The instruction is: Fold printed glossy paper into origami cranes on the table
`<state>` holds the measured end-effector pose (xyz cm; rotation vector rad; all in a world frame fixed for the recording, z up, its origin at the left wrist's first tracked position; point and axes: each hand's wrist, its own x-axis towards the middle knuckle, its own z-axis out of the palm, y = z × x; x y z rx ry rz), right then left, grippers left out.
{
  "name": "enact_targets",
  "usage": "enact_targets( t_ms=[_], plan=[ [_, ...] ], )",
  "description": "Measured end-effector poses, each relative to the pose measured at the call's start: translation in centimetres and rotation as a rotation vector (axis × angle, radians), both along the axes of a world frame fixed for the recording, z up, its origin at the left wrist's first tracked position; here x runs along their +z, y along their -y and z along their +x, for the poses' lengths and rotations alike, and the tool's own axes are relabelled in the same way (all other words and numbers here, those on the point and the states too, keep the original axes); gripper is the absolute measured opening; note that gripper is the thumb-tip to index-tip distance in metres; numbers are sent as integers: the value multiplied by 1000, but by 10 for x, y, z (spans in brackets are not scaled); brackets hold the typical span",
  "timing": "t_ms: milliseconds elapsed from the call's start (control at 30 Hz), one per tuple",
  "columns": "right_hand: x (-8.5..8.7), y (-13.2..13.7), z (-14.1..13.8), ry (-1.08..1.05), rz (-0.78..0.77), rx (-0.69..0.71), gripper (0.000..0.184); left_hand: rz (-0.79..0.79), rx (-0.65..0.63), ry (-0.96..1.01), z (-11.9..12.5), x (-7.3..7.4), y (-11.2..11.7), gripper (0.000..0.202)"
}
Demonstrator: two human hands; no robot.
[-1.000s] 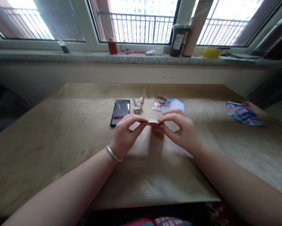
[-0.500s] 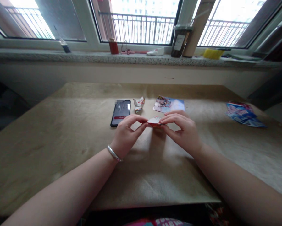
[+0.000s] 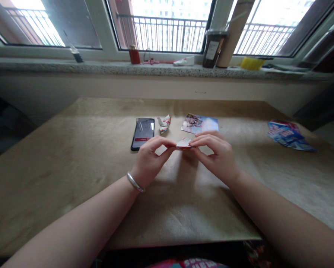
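Observation:
A small folded piece of paper (image 3: 183, 143), white with red print, is held up over the table between both hands. My left hand (image 3: 152, 158), with a silver bracelet at the wrist, pinches its left end between thumb and forefinger. At the right end, my right hand (image 3: 215, 154) is closed on the paper with thumb and fingertips, which hide that edge. Just beyond my left hand lies a phone (image 3: 143, 131) with its screen lit. Beside the phone sits a folded paper figure (image 3: 165, 124), white with coloured print.
A flat printed sheet (image 3: 200, 123) lies behind my right hand. Several blue and red printed packets (image 3: 289, 136) lie at the table's (image 3: 72, 160) right. Along the windowsill (image 3: 108, 69) stand a red bottle (image 3: 134, 54), a dark container (image 3: 213, 48) and a yellow object (image 3: 252, 63).
The folded paper has flattened and tipped slightly between my fingers, so its red underside shows less. My left fingertips have shifted a little to the right.

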<state>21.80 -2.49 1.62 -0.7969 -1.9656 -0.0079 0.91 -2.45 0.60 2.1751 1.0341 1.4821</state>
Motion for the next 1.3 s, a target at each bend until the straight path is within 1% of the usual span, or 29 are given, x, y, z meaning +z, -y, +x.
enact_targets(
  t_ms=[133, 300, 467, 600, 633, 800, 933, 1067, 1200, 1300],
  plan=[
    [1, 2, 0, 7, 0, 11, 10, -4, -18, -8, 0, 0, 1, 4],
    [2, 4, -1, 5, -39, -17, 9, 9, -36, -50, 1, 3, 2, 5],
    [0, 3, -2, -2, -37, -6, 8, 71, -26, -94, 1, 7, 3, 6],
    [1, 6, -5, 26, -42, 12, 8, 145, -15, -198, 1, 7, 3, 1],
    [1, 6, -6, 36, -34, 15, 8, 155, -10, -216, 2, 7, 3, 3],
    [3, 8, -8, 72, 7, 16, 7, 123, -7, -185, 3, 6, 4, 4],
    [2, 7, -8, 45, -43, -1, 5, 116, -11, -176, 3, 5, 3, 4],
    [1, 6, -8, 42, -68, 33, 7, 104, -27, -212, 3, 4, 2, 4],
    [-1, 6, -10, 101, -37, 67, 8, 137, -29, -262, 4, 5, 4, 3],
    [-2, 7, -11, 116, -33, 68, 7, 163, -17, -267, 4, 6, 5, 6]
  ],
)
